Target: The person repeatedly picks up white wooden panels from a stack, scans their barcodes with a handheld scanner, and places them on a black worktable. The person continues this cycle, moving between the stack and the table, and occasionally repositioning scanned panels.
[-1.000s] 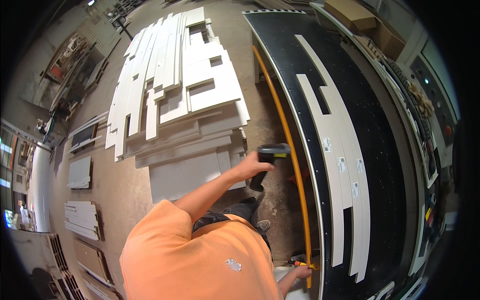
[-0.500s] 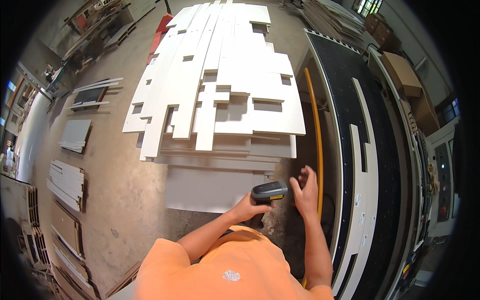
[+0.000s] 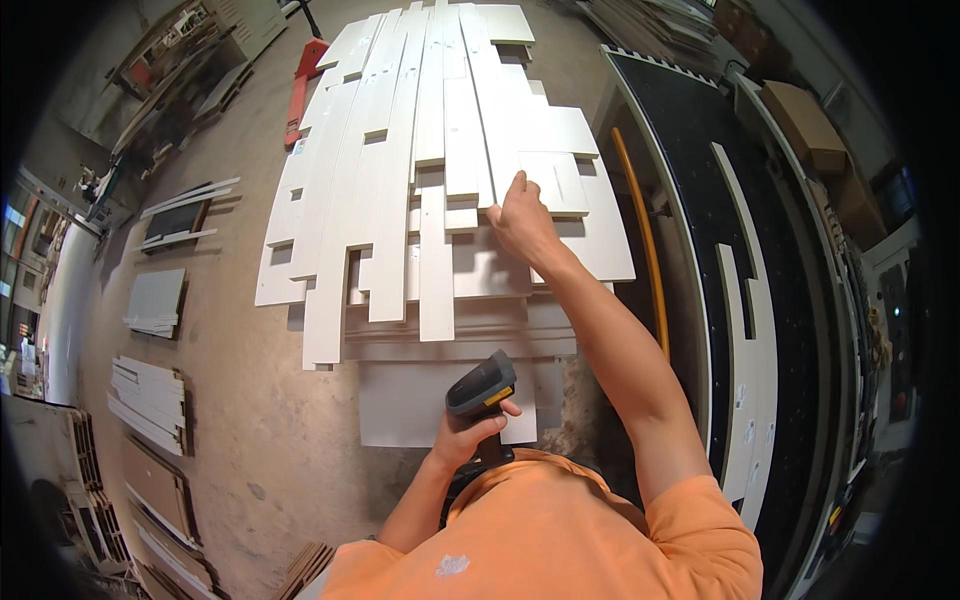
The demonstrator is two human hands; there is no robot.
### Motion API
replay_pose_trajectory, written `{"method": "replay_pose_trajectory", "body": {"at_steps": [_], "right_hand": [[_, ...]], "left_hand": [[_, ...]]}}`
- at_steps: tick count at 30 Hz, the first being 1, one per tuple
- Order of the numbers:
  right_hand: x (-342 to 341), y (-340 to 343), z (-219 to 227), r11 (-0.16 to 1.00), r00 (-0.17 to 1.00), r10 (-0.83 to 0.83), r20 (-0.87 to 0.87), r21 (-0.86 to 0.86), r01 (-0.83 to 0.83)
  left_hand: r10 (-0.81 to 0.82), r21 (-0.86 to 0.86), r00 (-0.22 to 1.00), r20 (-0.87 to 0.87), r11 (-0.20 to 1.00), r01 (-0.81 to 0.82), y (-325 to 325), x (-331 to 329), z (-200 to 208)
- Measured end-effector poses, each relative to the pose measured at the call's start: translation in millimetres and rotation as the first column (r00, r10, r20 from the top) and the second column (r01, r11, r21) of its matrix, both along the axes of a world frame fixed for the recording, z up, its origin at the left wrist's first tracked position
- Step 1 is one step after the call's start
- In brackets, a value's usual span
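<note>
Low stacks of panels lie apart on the floor at left, perhaps to keep sorts separate. Near the body, the left hand has its fingers wrapped round the handle of a scanner, seemingly held close to leave the other arm free; the hand covers much of that handle. Beyond, white boards lie lengthwise on a pile, a few far tips cut off. The right hand reaches onto them, fingers bent; their undersides are hidden, so I cannot tell whether they grasp or merely touch. At right, a long black bench carries pale strips, probably for its length; its near end is lost at the dark rim.
</note>
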State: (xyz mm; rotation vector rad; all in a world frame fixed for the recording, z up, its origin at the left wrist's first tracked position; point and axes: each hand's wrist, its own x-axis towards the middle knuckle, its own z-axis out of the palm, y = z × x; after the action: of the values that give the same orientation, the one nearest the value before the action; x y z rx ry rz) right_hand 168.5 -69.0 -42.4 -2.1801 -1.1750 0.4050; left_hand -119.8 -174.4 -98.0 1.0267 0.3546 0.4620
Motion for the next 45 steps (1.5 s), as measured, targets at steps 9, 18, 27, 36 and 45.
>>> {"method": "replay_pose_trajectory", "body": {"at_steps": [9, 18, 27, 36, 45], "right_hand": [[-40, -374, 19, 0.883, 0.888, -0.381, -0.258, -0.387, 0.266], [-102, -434, -36, 0.750, 0.749, -0.628, 0.211, -0.096, 0.655], [-119, -537, -4, 0.698, 0.680, -0.619, 0.393, -0.122, 0.705], [-105, -575, -11, 0.703, 0.678, -0.652, 0.339, -0.063, 0.708], [-95, -588, -13, 0.711, 0.681, -0.642, 0.353, -0.059, 0.701]], "left_hand": [[-0.148, 0.087, 0.988, -0.054, 0.985, 0.152, 36, 34, -2], [-0.428, 0.627, 0.806, -0.410, 0.510, 0.590, -4, 113, 49], [-0.517, 0.738, 0.721, -0.461, 0.227, 0.635, -102, 164, 111], [-0.419, 0.553, 0.594, -0.687, 0.230, 0.801, -146, 184, 125], [-0.428, 0.584, 0.626, -0.652, 0.243, 0.775, -163, 190, 131]]}}
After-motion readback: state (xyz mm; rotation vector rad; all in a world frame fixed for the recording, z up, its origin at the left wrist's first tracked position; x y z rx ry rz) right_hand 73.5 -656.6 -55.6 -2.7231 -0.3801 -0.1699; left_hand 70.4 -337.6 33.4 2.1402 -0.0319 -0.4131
